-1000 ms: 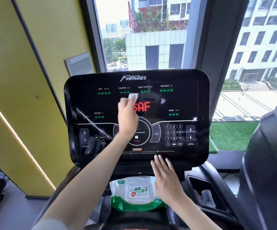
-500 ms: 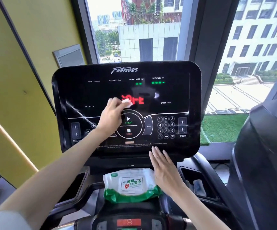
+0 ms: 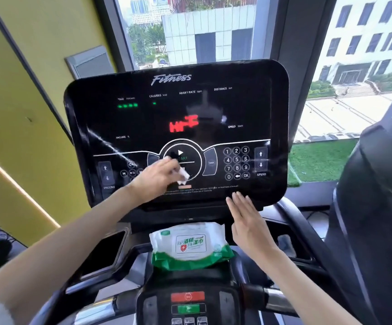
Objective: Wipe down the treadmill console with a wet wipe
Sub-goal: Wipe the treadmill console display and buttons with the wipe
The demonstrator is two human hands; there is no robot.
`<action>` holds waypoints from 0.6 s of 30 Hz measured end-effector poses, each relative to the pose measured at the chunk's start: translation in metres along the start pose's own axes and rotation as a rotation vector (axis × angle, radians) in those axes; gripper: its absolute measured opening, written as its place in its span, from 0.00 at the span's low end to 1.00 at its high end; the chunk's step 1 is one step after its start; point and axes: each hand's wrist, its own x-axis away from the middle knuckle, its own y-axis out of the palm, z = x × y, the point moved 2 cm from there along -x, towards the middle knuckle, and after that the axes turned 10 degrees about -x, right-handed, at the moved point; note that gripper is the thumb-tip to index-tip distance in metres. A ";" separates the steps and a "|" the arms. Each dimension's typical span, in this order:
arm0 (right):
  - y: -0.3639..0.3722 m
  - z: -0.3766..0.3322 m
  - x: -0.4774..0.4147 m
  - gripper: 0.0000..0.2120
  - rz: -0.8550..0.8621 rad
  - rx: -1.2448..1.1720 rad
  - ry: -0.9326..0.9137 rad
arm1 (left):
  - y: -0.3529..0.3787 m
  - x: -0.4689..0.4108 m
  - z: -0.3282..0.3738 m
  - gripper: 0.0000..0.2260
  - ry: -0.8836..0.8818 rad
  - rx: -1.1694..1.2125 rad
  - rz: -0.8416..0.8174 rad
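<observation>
I see my left hand (image 3: pixel 157 178) with its fingers curled round the crumpled white wet wipe (image 3: pixel 182 175), pressing it on the round start dial low in the middle of the glossy black treadmill console (image 3: pixel 213 106). My right hand (image 3: pixel 249 221) lies flat, fingers straight, tips touching the console's lower edge. A green-and-white wipe pack (image 3: pixel 190 245) sits on the ledge below. A yellow wall (image 3: pixel 26 90) stands to the left; a window (image 3: pixel 213 31) behind shows buildings.
</observation>
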 end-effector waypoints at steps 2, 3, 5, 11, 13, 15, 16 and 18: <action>0.001 -0.001 0.000 0.26 -0.012 -0.006 0.027 | -0.007 -0.019 0.002 0.24 -0.252 0.076 0.176; 0.002 -0.002 0.000 0.26 -0.016 -0.007 0.041 | -0.004 -0.029 0.013 0.23 -0.343 0.103 0.248; 0.002 -0.002 -0.001 0.26 -0.026 0.006 0.051 | 0.009 -0.050 0.047 0.22 -0.350 0.151 0.261; -0.004 -0.001 -0.003 0.26 -0.034 -0.005 0.042 | 0.024 -0.017 0.067 0.26 0.001 0.090 -0.012; -0.004 -0.001 -0.002 0.25 -0.020 -0.019 0.033 | 0.020 0.001 0.055 0.27 -0.106 0.081 0.018; -0.003 -0.001 -0.001 0.25 -0.021 -0.024 0.028 | 0.023 -0.002 0.064 0.27 -0.228 0.106 0.038; -0.003 -0.001 -0.001 0.25 -0.021 -0.016 0.025 | 0.025 -0.011 0.076 0.26 -0.263 0.131 0.039; -0.003 0.000 -0.002 0.26 -0.026 -0.005 0.017 | 0.029 -0.033 0.103 0.26 -0.254 0.161 0.025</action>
